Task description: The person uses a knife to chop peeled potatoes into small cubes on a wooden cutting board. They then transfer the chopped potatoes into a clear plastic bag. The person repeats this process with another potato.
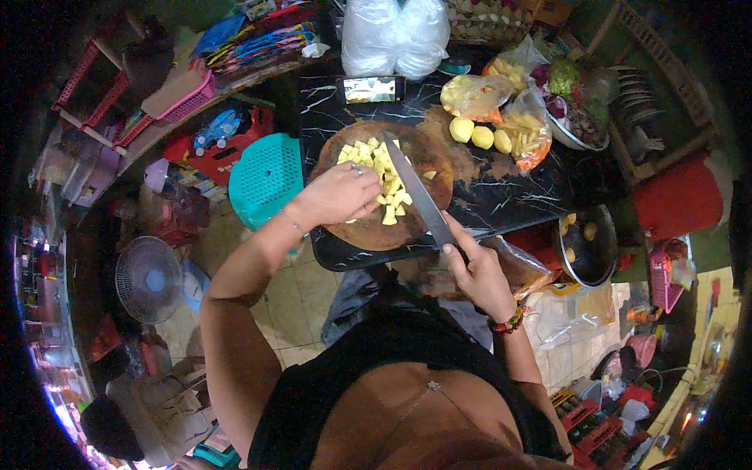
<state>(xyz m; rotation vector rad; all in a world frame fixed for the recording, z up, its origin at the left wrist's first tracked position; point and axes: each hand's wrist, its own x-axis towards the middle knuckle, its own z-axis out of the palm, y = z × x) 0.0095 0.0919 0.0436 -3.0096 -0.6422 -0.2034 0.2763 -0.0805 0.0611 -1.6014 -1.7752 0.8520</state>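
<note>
A round wooden chopping board (376, 236) lies near the front edge of a dark marble-patterned table (511, 197). Pale yellow cubes, apparently diced potato (390, 183), are heaped on its middle. My left hand (342, 195) rests over the left side of the heap with its fingers bent; whether a piece is between them is hidden. My right hand (480, 275) grips the handle of a long kitchen knife (416, 189). Its blade slants away across the board, along the right side of the cubes. One loose piece (430, 175) lies right of the blade.
Several peeled potatoes (483, 137) sit beyond the board beside plastic bags of cut food (527, 132). A phone (371, 90) stands before white plastic bags (395, 38). Left of the table is a teal perforated basket (265, 179); a dark pan (587, 258) is at right.
</note>
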